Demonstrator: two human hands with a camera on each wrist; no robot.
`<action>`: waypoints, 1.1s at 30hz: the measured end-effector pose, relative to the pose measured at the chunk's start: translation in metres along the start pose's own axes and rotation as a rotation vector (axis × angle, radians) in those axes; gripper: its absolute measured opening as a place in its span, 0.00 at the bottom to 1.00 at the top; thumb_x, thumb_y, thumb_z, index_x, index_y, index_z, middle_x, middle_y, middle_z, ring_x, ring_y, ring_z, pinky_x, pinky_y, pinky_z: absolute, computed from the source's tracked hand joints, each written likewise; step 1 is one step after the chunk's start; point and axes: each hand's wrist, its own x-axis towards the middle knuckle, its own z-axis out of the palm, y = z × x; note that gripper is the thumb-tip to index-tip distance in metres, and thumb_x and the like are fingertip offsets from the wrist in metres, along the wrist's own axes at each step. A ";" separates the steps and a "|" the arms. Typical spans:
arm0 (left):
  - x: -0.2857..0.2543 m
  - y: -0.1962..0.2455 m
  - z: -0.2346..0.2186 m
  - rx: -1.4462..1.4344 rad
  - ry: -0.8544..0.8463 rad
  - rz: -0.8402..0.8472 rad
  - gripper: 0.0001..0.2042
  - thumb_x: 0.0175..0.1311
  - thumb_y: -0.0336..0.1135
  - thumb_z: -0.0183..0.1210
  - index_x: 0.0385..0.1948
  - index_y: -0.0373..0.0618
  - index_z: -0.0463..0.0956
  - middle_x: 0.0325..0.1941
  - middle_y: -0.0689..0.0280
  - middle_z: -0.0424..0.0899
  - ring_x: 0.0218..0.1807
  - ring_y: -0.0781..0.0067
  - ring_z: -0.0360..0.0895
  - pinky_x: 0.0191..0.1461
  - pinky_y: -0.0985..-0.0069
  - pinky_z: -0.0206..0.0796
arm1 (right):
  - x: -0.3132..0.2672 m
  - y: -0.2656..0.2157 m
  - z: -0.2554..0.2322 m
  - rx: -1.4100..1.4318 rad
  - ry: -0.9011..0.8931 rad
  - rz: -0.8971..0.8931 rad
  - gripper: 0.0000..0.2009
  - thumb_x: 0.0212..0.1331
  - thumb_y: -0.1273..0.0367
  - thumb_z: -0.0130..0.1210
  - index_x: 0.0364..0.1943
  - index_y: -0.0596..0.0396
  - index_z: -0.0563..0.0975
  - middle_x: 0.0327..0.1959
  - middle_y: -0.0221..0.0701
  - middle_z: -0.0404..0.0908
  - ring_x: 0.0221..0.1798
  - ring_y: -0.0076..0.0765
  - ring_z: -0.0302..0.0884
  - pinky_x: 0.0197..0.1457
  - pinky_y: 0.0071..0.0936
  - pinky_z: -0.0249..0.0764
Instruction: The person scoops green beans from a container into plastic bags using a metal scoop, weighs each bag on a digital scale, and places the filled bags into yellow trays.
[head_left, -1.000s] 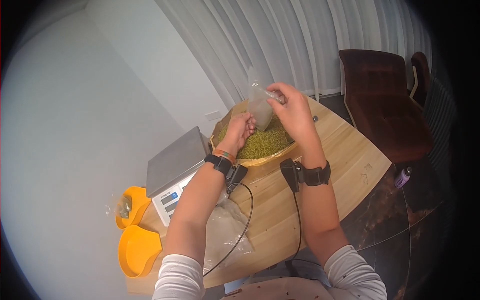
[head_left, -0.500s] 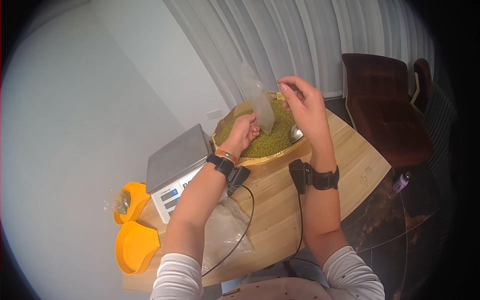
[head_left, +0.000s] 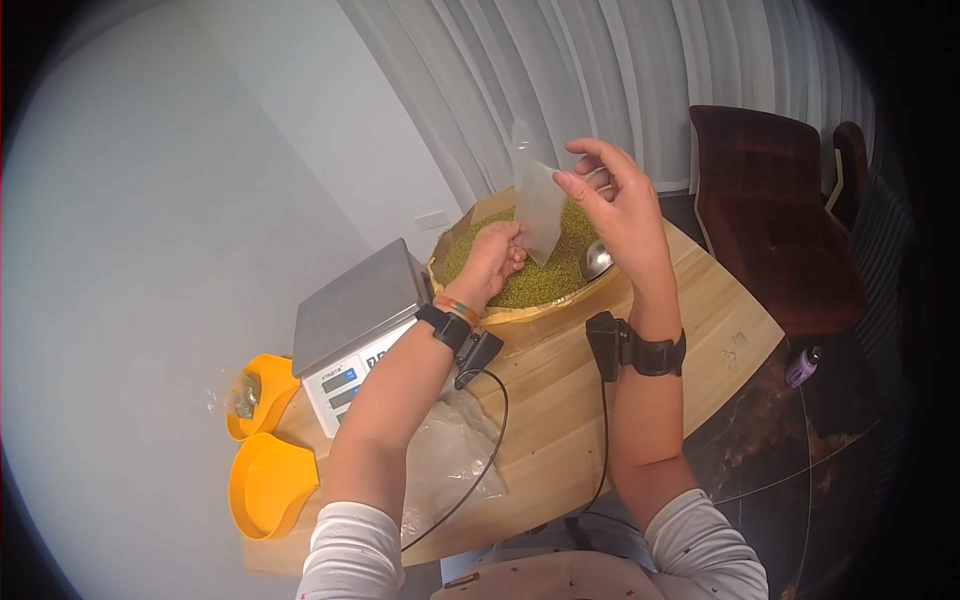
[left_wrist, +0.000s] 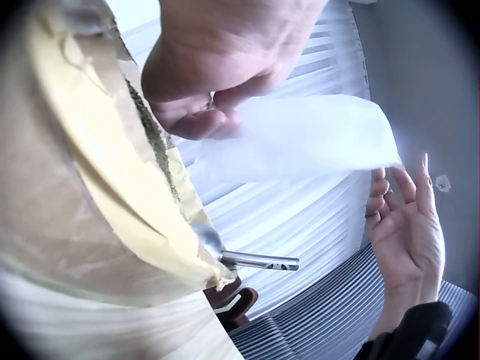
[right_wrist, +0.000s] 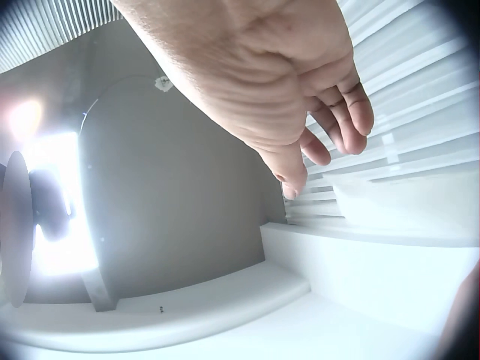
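My left hand pinches the lower edge of a clear plastic bag above a paper sack of small green beans. The bag stands up from those fingers, flat and pale; in the left wrist view, the bag stretches from my left hand toward my right. My right hand is raised beside the bag's upper part, fingers spread and loosely bent, holding nothing. A metal scoop lies in the beans below it, its handle jutting past the sack's rim in the left wrist view.
Left of the sack stands a scale with a steel plate. Two yellow scoop-shaped trays sit at the table's left edge, one with a small filled bag. More clear plastic lies under my left forearm. A brown chair stands right.
My right hand has let go of the bag and moved up and right, its fingers opening. The bag now stands more upright in my left hand, and the metal scoop has come into sight.
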 end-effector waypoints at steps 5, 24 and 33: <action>-0.011 0.021 0.001 0.195 -0.014 0.162 0.07 0.75 0.34 0.49 0.38 0.43 0.72 0.26 0.69 0.76 0.22 0.82 0.66 0.25 0.81 0.60 | 0.001 0.017 -0.003 -0.199 0.033 -0.057 0.19 0.60 0.75 0.58 0.57 0.58 0.75 0.38 0.45 0.79 0.38 0.46 0.78 0.46 0.37 0.75; -0.275 0.113 -0.068 1.047 0.377 0.358 0.33 0.71 0.26 0.53 0.76 0.50 0.50 0.28 0.64 0.84 0.23 0.82 0.72 0.27 0.81 0.66 | -0.049 -0.034 0.079 -0.134 -0.578 -0.162 0.26 0.62 0.78 0.53 0.66 0.48 0.70 0.31 0.38 0.73 0.34 0.39 0.77 0.44 0.34 0.75; -0.371 0.025 -0.124 1.074 0.100 -0.075 0.24 0.68 0.22 0.46 0.67 0.44 0.67 0.30 0.64 0.82 0.29 0.75 0.80 0.37 0.78 0.75 | -0.122 -0.085 0.103 -0.446 -1.166 -0.402 0.25 0.60 0.68 0.61 0.62 0.59 0.72 0.57 0.49 0.75 0.61 0.54 0.73 0.60 0.39 0.71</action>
